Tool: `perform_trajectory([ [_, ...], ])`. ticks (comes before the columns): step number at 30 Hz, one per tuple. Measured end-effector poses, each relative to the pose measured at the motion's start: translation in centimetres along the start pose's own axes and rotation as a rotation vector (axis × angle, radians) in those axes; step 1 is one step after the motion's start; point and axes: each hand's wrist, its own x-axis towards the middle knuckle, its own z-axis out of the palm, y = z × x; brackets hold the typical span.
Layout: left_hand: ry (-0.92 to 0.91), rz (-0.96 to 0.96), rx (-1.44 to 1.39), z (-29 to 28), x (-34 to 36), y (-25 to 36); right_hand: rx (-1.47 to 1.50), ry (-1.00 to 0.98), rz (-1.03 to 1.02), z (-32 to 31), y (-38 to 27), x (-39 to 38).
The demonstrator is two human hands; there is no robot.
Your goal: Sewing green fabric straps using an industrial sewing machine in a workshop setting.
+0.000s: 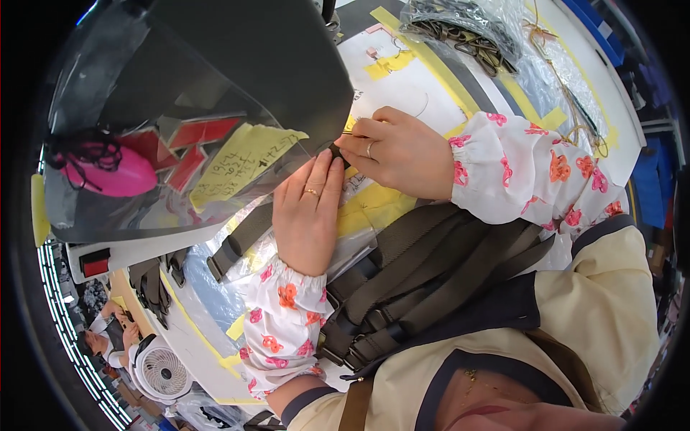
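Below the edge of a large dark grey machine housing [287,68], my two hands meet at a small dark piece [335,152], mostly covered by fingers. My left hand [309,208] lies back up, fingers stretched out and tips against the piece. From the other side my right hand [402,154] pinches at it with thumb and fingertips closed; a thin dark end shows by the forefinger. What kind of thing it is, I cannot make out. Wide olive-brown webbing straps [431,251] with dark buckles [356,352] are heaped between my forearms.
A clear sheet with a pink object [111,171] and a yellow handwritten note [244,161] hangs at left. Bagged dark cords [467,36] lie far right on the taped white table [618,129]. A white fan [164,372] and another person [108,337] are lower left.
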Motion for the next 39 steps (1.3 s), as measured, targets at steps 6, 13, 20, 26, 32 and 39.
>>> perform_trajectory([
  [6,-0.073,-0.008,-0.12,0.0,0.2,-1.0,0.098,0.087,0.028,0.2,0.3,-0.1],
  [13,-0.045,-0.051,-0.175,-0.2,-0.3,-1.3,0.117,-0.017,-0.041,-0.8,1.2,0.9],
  [20,-0.077,-0.223,-0.442,-0.7,-0.4,-1.1,0.04,0.015,-0.027,-1.0,0.3,0.7],
  [26,-0.057,-0.25,-0.279,-0.9,0.0,-0.2,0.002,-0.027,0.014,-1.7,0.5,0.9],
  [32,-0.035,-0.257,-0.346,0.0,-0.3,-1.0,-0.013,-0.009,0.022,-1.5,0.8,0.9],
  [39,-0.102,-0.201,-0.341,-0.2,-0.4,-1.5,0.009,-0.041,0.039,-1.2,0.6,1.0],
])
